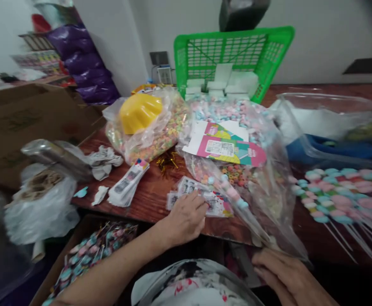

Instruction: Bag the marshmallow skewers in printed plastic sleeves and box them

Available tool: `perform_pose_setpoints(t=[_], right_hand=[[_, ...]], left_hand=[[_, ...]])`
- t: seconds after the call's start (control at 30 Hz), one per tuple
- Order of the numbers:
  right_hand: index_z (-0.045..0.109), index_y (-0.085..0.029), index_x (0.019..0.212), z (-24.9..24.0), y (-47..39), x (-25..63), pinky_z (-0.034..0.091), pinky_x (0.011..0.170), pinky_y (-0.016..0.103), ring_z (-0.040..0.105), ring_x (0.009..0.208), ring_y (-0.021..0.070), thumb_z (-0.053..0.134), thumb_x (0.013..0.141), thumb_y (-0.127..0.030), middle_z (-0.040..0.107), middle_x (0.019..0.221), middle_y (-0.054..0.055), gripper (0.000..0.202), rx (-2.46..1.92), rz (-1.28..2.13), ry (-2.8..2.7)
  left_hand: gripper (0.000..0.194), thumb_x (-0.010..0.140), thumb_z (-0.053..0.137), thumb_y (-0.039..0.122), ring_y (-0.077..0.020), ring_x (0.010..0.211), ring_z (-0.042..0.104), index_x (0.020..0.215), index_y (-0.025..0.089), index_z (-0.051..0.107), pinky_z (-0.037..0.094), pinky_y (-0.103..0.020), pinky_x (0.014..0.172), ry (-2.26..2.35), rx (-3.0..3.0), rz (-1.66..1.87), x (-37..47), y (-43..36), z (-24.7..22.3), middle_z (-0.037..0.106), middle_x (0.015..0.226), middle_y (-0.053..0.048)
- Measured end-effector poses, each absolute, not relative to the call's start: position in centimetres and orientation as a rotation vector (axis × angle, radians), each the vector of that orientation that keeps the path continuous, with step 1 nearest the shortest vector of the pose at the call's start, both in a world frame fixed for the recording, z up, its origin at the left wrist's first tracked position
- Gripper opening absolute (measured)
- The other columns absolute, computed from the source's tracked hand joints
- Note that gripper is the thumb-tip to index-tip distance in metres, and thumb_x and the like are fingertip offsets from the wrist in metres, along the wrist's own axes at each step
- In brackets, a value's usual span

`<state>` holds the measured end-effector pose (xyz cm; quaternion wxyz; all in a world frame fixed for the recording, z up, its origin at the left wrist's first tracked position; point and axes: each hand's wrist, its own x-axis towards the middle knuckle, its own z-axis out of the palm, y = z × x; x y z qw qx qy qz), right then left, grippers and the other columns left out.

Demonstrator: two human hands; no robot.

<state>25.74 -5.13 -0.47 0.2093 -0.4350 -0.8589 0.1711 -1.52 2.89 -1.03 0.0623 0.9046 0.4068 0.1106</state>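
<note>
My left hand (186, 217) rests at the table's front edge, fingers curled and pressed on a spread of small printed plastic bags (219, 204). Its fingertips pinch at the top bag. Lower right, my right hand (281, 272) has its fingers closed around the lower end of a marshmallow skewer (233, 194). Pink and blue pieces sit at the skewer's upper end, in what looks like a clear sleeve. The grip itself is blurred and partly hidden. Gold twist ties (167, 162) lie beyond the printed bags, and a stack of similar bags (128, 185) lies to the left.
Big clear bags of ring candies (160, 142) and marshmallows (259, 127) stand behind, one with a yellow bowl (140, 112). A green basket (233, 36) is at the back. Finished-looking skewers (342, 197) lie right; a box of skewers (93, 250) sits below left.
</note>
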Motion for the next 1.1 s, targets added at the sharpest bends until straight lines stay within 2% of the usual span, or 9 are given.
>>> perform_pose_setpoints(t=[0.13,0.27,0.47,0.57,0.7,0.83,0.97,1.1], right_hand=[[0.061,-0.027,0.097,0.3,-5.9,27.0,0.053,0.065,0.022,0.067,0.079,0.0157,0.044,0.090,-0.021,0.070,0.091,0.002,0.019,-1.425,0.440,-2.250],[0.060,-0.024,0.095,0.5,-4.8,29.9,0.050,0.067,0.024,0.064,0.075,0.0141,0.044,0.091,-0.019,0.067,0.084,0.001,0.018,-1.556,0.402,-2.100],[0.063,-0.020,0.087,0.4,-2.4,37.6,0.045,0.069,0.030,0.062,0.078,0.0185,0.047,0.090,-0.024,0.067,0.087,0.005,0.017,-1.956,-0.380,-1.834],[0.065,-0.018,0.088,0.5,-1.3,40.5,0.044,0.073,0.033,0.061,0.085,0.0228,0.046,0.089,-0.028,0.068,0.089,0.008,0.021,-2.191,-0.593,-1.818],[0.067,-0.017,0.087,0.2,0.1,42.1,0.043,0.072,0.033,0.062,0.086,0.0236,0.044,0.090,-0.031,0.068,0.091,0.010,0.027,-2.443,-0.570,-1.861],[0.066,-0.017,0.079,-0.2,1.5,41.8,0.037,0.057,0.032,0.063,0.070,0.0226,0.044,0.089,-0.032,0.069,0.081,0.010,0.030,-2.510,-0.507,-1.883],[0.066,-0.016,0.075,0.2,2.4,41.2,0.031,0.052,0.030,0.061,0.061,0.0209,0.047,0.084,-0.023,0.068,0.072,0.010,0.023,-2.519,-0.480,-1.904],[0.066,-0.015,0.079,2.4,2.0,41.5,0.030,0.055,0.030,0.061,0.069,0.0214,0.045,0.082,-0.014,0.068,0.080,0.012,0.021,-2.446,-0.522,-1.917]], left_hand=[[0.027,0.080,0.049,0.012,-0.0249,0.104,0.054,0.105,0.014,0.058,0.046,-0.040,0.091,1.250,2.772,0.129,0.7,4.0,-2.0,0.060,0.104,-0.011],[0.044,0.078,0.040,-0.002,-0.0274,0.105,0.056,0.117,0.012,0.055,0.049,-0.039,0.082,1.345,2.947,0.198,1.2,4.7,-3.6,0.063,0.104,-0.013],[0.024,0.079,0.044,0.001,-0.0199,0.076,0.060,0.083,0.017,0.062,0.050,-0.031,0.068,1.248,3.029,0.569,0.5,5.5,-4.1,0.064,0.081,-0.006],[0.019,0.081,0.048,0.004,-0.0199,0.081,0.060,0.080,0.017,0.062,0.051,-0.032,0.073,1.174,3.025,0.850,0.2,5.8,-4.1,0.064,0.080,-0.006],[0.024,0.079,0.047,0.002,-0.0216,0.087,0.061,0.087,0.018,0.064,0.052,-0.034,0.076,1.223,3.003,0.810,0.3,5.0,-4.3,0.066,0.088,-0.006],[0.036,0.075,0.044,-0.001,-0.0241,0.092,0.062,0.097,0.018,0.065,0.053,-0.035,0.074,1.343,2.982,0.577,0.8,3.7,-4.2,0.066,0.101,-0.010],[0.033,0.074,0.044,-0.002,-0.0245,0.090,0.062,0.090,0.017,0.066,0.053,-0.036,0.072,1.411,2.968,0.528,1.3,3.6,-3.9,0.066,0.098,-0.010],[0.025,0.079,0.045,0.002,-0.0213,0.081,0.061,0.082,0.017,0.064,0.052,-0.033,0.069,1.425,2.941,0.555,1.3,4.0,-3.9,0.065,0.086,-0.007]])
